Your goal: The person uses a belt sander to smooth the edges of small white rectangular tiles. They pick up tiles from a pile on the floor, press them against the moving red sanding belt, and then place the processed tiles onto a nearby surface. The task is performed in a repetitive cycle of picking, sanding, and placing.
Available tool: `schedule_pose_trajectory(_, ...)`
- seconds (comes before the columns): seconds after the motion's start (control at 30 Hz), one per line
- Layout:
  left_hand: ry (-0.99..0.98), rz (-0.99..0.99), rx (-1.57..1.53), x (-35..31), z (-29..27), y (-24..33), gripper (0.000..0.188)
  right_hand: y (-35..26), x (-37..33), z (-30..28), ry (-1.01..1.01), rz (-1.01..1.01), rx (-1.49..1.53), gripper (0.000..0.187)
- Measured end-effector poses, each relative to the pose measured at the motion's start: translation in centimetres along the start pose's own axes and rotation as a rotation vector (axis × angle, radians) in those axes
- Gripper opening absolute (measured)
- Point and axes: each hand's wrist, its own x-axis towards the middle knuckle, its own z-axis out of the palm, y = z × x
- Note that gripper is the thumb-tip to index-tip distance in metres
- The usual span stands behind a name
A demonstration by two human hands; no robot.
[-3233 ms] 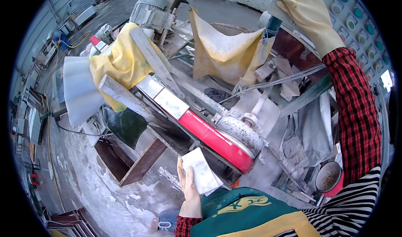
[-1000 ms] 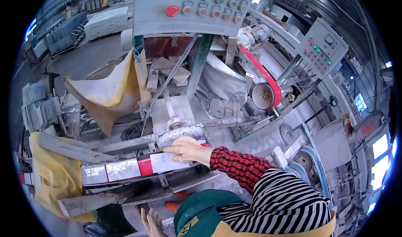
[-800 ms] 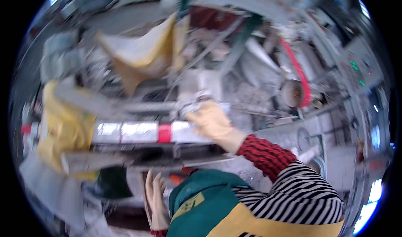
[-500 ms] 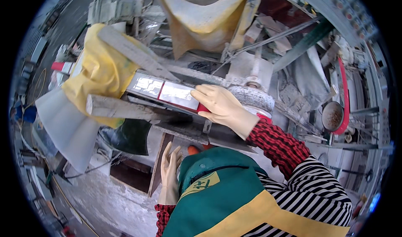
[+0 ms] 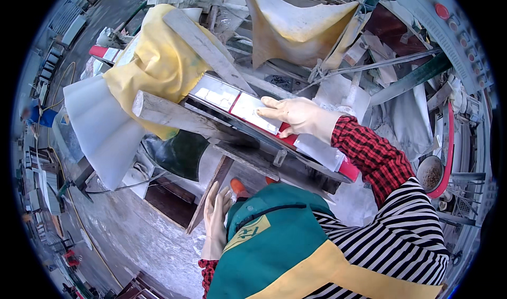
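My right hand [image 5: 306, 118], in a cream rubber glove, lies on a glossy white tile-like piece [image 5: 248, 112]. Its fingers stretch across the top, and the thumb reaches down to a red patch at the near edge. This piece sits in a row on a narrow red belt [image 5: 348, 170], beside another white piece [image 5: 215, 94]. Down at my left side, before the green apron [image 5: 285, 220], my left hand [image 5: 215, 214] is held up, gloved, with fingers extended and nothing in it.
A yellow cloth [image 5: 161, 61] drapes over the belt's far-left stretch, between wooden bars [image 5: 174, 117]. White sheeting [image 5: 100, 130] hangs at left. Another yellowed cloth [image 5: 301, 21] hangs at the back. At right, a round pan [image 5: 430, 172] stands by the curved red belt.
The view has shifted, carrying the scene rightward and upward. My right hand's fingers are more spread on the white piece, and more of the belt's near-right end shows. My left hand stays raised.
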Motion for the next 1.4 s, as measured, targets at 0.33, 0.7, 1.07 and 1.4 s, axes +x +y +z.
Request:
schedule_pose_trajectory(0.33,0.032,0.065,0.046,1.6,-3.1,2.2,0.063,2.7,4.7,-1.8,-0.023,-0.416,-0.316,0.089)
schedule_pose_trajectory(0.7,0.118,0.032,0.074,0.7,-4.6,2.4,0.061,2.3,3.3,-2.7,0.186,-0.526,-0.237,0.076)
schedule_pose_trajectory(1.07,-0.041,0.000,0.011,2.3,-1.8,5.7,0.064,-2.8,2.9,-0.6,0.460,0.280,1.211,0.062)
schedule_pose_trajectory(1.4,-0.421,0.031,-0.438,6.9,8.8,8.6,0.072,-14.9,2.3,1.7,0.957,0.266,1.351,0.085)
